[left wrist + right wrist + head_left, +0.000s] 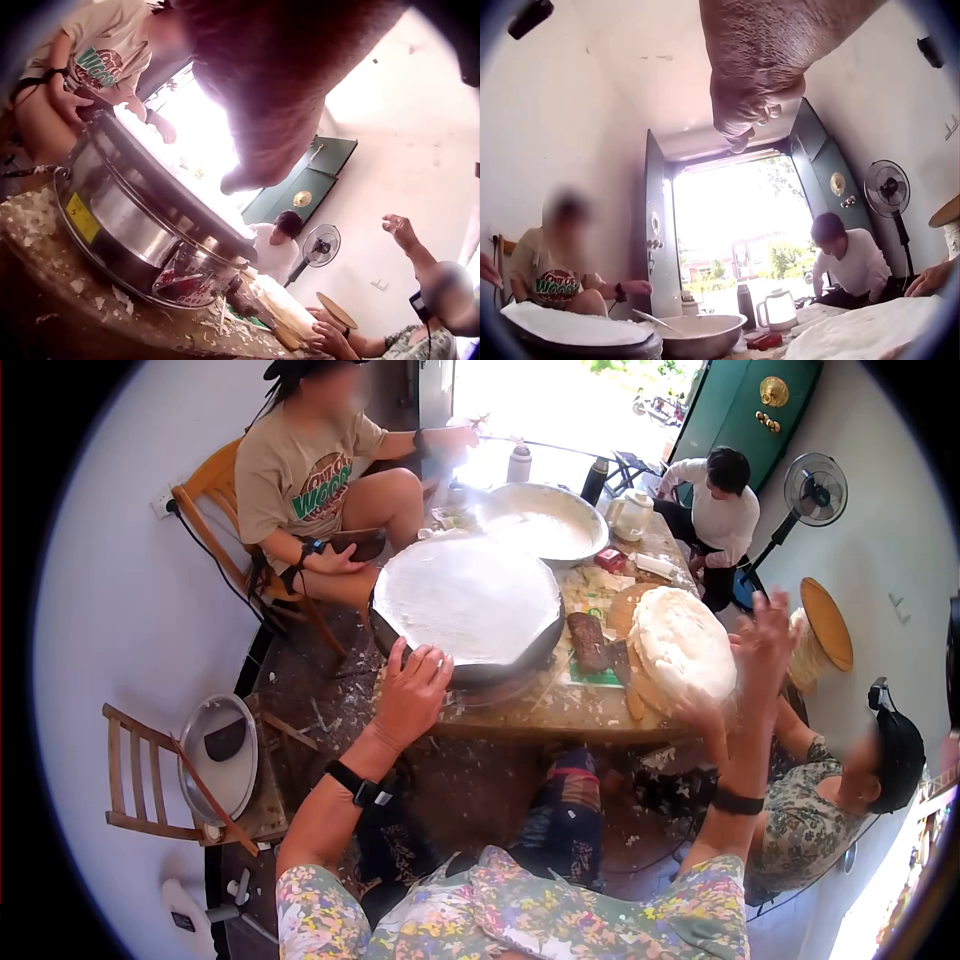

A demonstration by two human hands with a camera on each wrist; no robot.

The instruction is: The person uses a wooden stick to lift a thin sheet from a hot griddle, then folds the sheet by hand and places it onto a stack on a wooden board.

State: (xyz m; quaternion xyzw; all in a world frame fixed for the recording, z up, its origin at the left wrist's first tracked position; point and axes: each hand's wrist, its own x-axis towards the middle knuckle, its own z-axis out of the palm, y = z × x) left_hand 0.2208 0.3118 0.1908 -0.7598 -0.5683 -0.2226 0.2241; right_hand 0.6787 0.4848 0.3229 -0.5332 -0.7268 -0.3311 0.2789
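A round pan (468,670) on the table holds a thin white sheet (465,600) spread across its top. My left hand (412,695) touches the sheet's near edge at the pan's rim, fingers extended; in the left wrist view the hand (262,97) looms dark above the steel pot (135,225). My right hand (765,635) is raised in the air by the stack of white flat rounds (685,645), fingers loosely bent and holding nothing. The right wrist view shows that hand (761,90) high above the table, fingers hanging.
Beyond the pan stands a wide metal basin (560,540), with a kettle (631,515) beside it. A dark brush-like block (588,642) lies between pan and stack. People sit left, right and by the doorway; the right one's hand (703,715) is at the stack. A fan (815,490) stands right.
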